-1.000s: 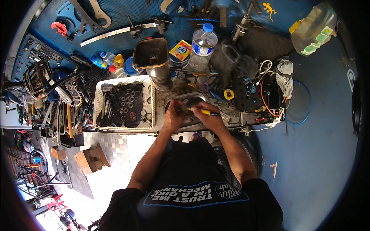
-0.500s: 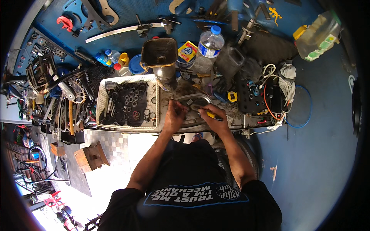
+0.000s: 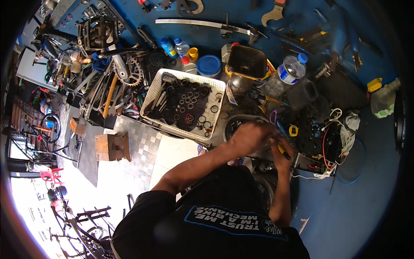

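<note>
Cluttered blue counter [image 3: 371,185], one white basket [image 3: 152,93] of rings, one round metal tray [image 3: 235,122], left hand [image 3: 251,136] over it, fingers' grip unclear, right hand [image 3: 279,152] fingers clenched on one yellow-handled tool [image 3: 282,150], angled up-left.

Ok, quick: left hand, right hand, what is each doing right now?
Left hand: curled over a round metal bowl; whether it grips anything cannot be told.
Right hand: closed on a yellow-handled tool.

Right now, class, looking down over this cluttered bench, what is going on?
A person in a black shirt works with both hands over a round metal bowl of small parts. The left hand reaches over the bowl's rim; the right hand holds a yellow-handled tool beside it. A white basket of black rings and washers sits just to the left, a clear water bottle behind.
</note>
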A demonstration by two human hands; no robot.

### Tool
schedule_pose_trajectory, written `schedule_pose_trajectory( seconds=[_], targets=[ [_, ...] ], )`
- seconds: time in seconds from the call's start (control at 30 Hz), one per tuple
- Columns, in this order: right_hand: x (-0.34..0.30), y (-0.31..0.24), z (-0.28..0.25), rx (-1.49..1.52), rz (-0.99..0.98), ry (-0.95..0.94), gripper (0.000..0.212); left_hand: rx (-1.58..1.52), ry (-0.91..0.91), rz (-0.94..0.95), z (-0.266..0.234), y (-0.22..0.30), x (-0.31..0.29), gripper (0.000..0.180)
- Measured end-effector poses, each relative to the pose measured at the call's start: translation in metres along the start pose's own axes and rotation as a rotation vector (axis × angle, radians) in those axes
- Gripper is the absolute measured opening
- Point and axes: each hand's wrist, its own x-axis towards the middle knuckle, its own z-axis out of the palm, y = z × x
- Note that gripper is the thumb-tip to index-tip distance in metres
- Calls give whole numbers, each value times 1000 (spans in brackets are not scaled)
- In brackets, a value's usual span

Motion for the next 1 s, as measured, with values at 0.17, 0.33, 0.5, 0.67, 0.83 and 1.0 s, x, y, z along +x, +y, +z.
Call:
schedule_pose_trajectory(
  seconds=[0.17, 0.33, 0.5, 0.67, 0.83, 1.0],
  targets=[
    [-11, 20, -2, 9, -109, 74, 16, 202, 152, 335, 24, 10, -12, 33],
    [-1, 9, -3, 28, 126, 9, 18, 168, -370, -392, 44, -27, -17, 36],
    [1, 10, -3, -5, 130, 15, 19, 67, -102, -279, -29, -17, -41, 31],
    [3, -1, 0, 83, 182, 31, 16, 323, 140, -435, -142, -78, -83, 39],
    [9, -18, 12, -46, 48, -2, 15, 512, 170, -706, -188, -180, -123, 39],
    [10, -12, 18, -21, -5, -46, 15, 726, 29, -802, -177, -197, -116, 37]
  ],
)
